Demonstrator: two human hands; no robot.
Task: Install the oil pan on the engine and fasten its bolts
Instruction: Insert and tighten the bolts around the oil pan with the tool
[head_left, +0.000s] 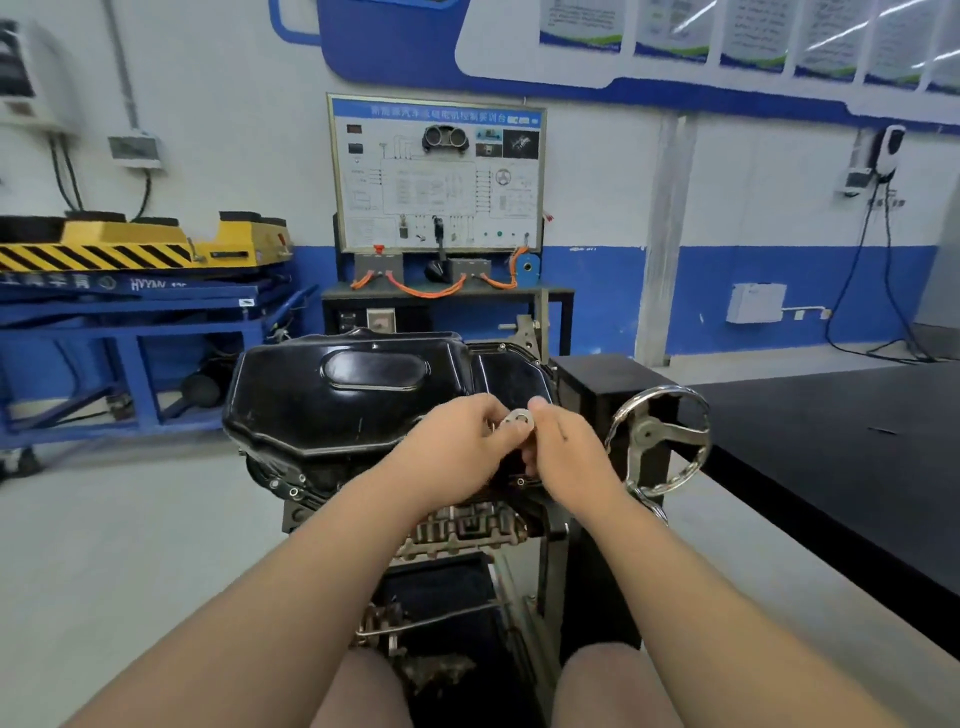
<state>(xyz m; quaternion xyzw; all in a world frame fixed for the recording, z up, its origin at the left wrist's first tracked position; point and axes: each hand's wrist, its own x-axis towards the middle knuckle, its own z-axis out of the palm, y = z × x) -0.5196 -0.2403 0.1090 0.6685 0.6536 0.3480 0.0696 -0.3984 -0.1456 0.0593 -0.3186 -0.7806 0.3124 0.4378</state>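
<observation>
1. Hands meet over the work: the left hand (460, 449) and the right hand (569, 454) come together fingertip to fingertip. Both pinch a small flat metal ring (521, 417) between them. The left fingers are curled, and a further glint of metal shows inside them, too small to identify.

2. Directly beneath and beyond the hands, the black oil pan (343, 400) sits sump-up on the inverted engine (457, 525). The engine's lower parts show below the wrists. As far as the view allows, the pan's flange lies down on the block, though the near edge is hidden behind the hands.

3. Judged from this, the seating of the pan looks done and the fastening is the work that remains. A few small bright points dot the flange beyond the hands and just below the right hand. Whether these are seated bolts or empty holes cannot be told. Neither hand carries a wrench, and none is in sight, so any tightening appears to lie ahead. The ring may be a washer for one of the bolts.

4. Just to the right of the right hand stands a spoked steel handwheel (657, 441), with a black table (831, 441) farther right. Well beyond the hands, a wiring training board (436, 171) stands against the wall. Far off to the left of the left hand is a blue cart (130, 312).
</observation>
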